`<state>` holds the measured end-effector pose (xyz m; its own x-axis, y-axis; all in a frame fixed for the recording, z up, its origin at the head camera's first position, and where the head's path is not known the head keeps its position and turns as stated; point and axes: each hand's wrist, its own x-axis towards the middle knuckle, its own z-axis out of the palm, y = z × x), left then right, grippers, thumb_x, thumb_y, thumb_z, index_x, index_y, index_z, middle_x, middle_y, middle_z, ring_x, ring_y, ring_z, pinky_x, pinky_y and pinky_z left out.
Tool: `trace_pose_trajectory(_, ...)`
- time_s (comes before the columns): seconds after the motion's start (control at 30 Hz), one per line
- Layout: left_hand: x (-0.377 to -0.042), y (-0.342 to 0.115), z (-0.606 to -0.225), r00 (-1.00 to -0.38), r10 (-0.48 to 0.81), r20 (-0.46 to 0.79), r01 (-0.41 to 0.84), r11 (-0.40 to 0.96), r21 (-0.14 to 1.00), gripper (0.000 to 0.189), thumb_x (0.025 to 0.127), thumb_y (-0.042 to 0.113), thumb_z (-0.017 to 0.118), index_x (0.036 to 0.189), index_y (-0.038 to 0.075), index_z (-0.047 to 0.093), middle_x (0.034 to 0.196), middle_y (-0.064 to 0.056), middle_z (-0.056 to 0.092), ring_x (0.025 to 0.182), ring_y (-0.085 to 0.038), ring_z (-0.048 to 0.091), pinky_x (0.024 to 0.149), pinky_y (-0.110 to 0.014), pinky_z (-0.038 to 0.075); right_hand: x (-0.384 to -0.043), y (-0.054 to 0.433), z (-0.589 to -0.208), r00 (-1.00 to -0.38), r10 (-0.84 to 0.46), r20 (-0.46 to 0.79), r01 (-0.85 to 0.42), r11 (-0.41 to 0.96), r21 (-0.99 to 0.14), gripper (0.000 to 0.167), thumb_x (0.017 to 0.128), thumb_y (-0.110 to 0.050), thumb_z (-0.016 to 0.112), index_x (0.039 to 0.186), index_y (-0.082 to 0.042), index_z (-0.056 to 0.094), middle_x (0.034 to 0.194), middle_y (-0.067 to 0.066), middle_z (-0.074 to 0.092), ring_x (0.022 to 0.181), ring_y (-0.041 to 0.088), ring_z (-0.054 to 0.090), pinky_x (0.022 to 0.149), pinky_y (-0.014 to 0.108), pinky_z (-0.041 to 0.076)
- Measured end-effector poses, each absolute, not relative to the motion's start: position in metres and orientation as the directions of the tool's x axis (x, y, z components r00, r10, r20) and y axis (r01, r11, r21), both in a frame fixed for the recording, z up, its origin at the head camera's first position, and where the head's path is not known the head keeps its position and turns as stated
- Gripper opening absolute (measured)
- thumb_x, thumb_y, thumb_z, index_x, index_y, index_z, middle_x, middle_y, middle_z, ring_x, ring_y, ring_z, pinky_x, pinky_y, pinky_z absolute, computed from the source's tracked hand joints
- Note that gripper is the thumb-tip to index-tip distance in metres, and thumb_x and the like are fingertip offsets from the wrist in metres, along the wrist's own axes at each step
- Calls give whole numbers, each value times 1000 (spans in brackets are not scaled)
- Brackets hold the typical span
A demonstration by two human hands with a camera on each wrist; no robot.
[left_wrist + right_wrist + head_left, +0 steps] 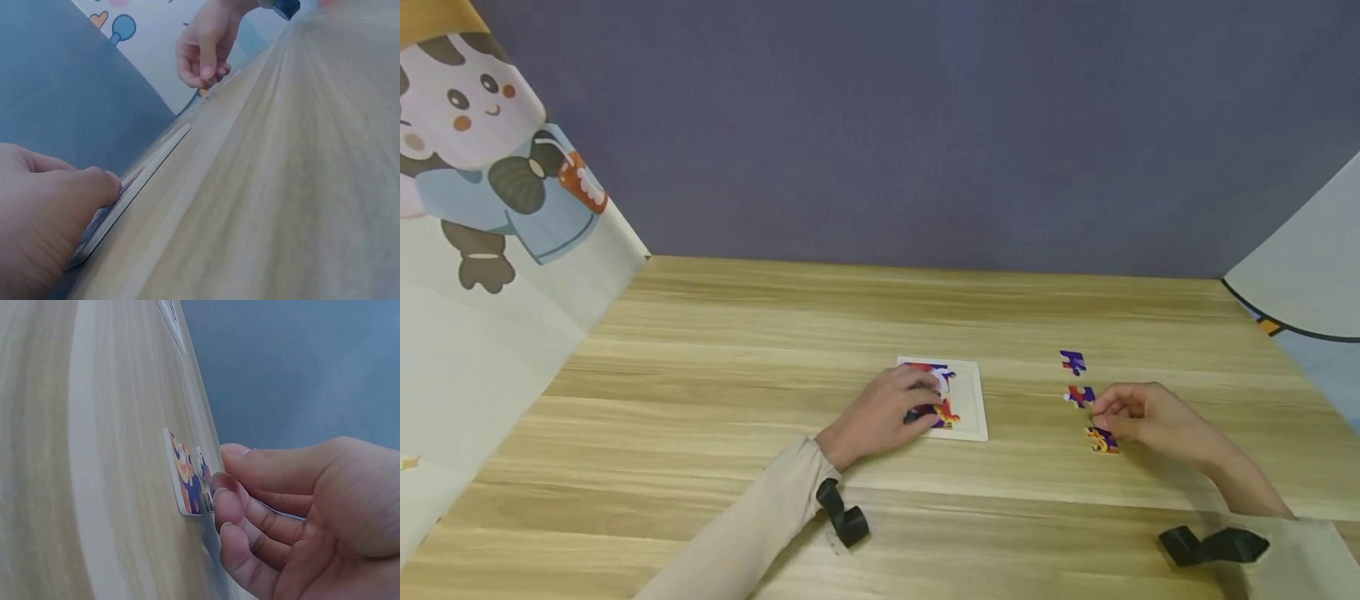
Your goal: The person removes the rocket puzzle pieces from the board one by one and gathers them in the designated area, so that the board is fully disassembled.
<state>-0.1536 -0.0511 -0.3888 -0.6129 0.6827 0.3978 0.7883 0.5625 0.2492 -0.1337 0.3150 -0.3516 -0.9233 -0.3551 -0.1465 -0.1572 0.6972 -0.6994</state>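
Note:
A white-framed puzzle board (pixel 972 400) lies on the table, its left part filled with colourful pieces. My left hand (pixel 895 410) rests on that filled part, covering some of it with spread, slightly bent fingers. In the left wrist view, the left thumb (pixel 94 187) sits at the board's edge. To the right, my right hand (pixel 1157 421) hovers at the loose pieces with bent fingers. Its fingertips are beside a red-purple puzzle piece (pixel 1079 397) and just above an orange-purple puzzle piece (pixel 1102 440). The right wrist view shows nothing between thumb and fingers.
Another loose purple puzzle piece (pixel 1073 363) lies farther back in the same column. The wood-grain table (pixel 760 333) ends at a dark blue panel (pixel 925 142). Cartoon-printed panels (pixel 475 350) stand at both sides. A black strap (pixel 842 512) is on each wrist.

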Motion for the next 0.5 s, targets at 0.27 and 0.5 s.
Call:
trace_pose_trajectory(0.27, -152, -52, -388, -722, 626, 295, 692, 656, 302, 42, 89, 36, 63, 124, 12, 62, 135, -6, 54, 126, -20, 48, 108, -36, 39, -132, 312, -350, -916, -351, -194, -114, 692, -713, 17, 95, -12, 57, 101, 2, 61, 86, 4, 61, 70, 4, 54, 58, 25, 51)
trace_pose_trajectory(0.5, -152, -59, -387, -759, 603, 245, 651, 691, 316, 45, 91, 38, 61, 128, 12, 60, 138, -6, 52, 129, -21, 46, 108, -36, 39, -135, 305, -349, -912, -386, -137, -184, 684, -706, 13, 94, -12, 58, 98, -1, 62, 84, 2, 60, 68, 5, 52, 54, 24, 48)
